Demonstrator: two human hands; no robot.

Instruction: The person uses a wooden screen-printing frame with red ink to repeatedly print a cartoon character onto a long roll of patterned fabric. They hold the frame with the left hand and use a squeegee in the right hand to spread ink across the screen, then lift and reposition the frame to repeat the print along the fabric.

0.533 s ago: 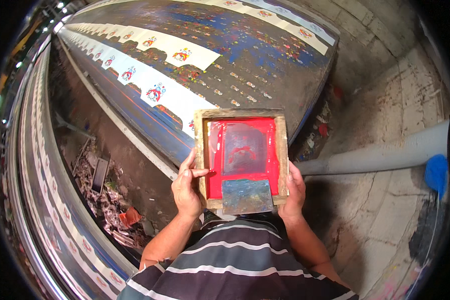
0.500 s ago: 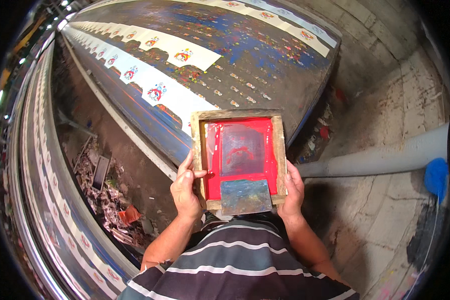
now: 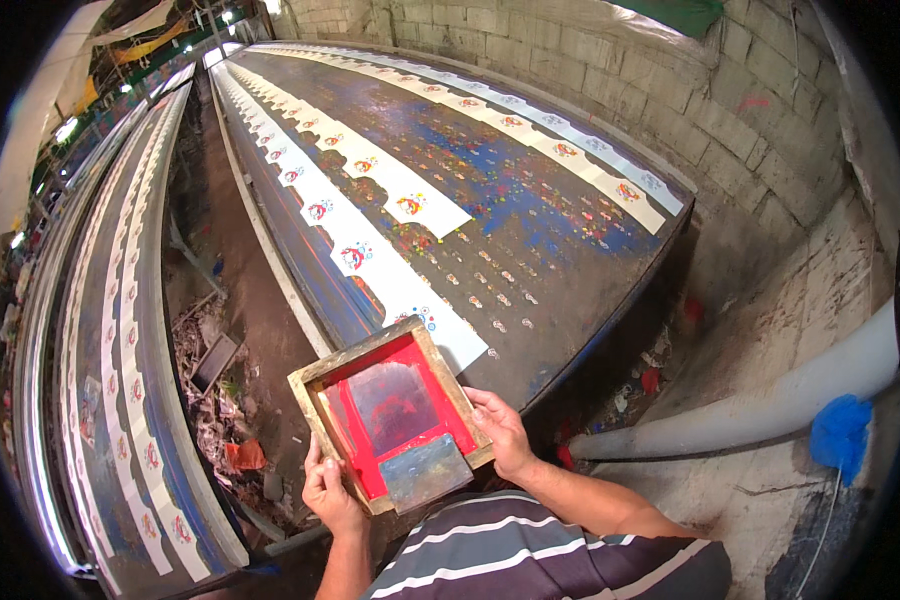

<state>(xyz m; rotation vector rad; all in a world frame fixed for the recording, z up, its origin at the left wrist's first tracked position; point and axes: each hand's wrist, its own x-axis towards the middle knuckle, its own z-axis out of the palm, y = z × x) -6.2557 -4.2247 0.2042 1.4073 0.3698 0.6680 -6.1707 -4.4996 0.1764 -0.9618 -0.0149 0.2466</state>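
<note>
A wooden screen-printing frame with red ink around its mesh is held in front of me, tilted with its left side lower. My left hand grips the lower left side of the wood, and my right hand is closed round the lower right side. Across the near end of the frame lies a flat grey-blue squeegee plate, smeared with ink. Just beyond the frame's far corner is a white strip of printed pieces on the long dark table.
More printed strips, one cream, run along the paint-stained table. Another long table stands left, past a narrow aisle holding scraps and an orange rag. At right are a grey pipe, a blue bundle and a block wall.
The frame, with both hands on it, has moved lower and left in view and turned counter-clockwise. The view has lifted, showing more of the tables and wall.
</note>
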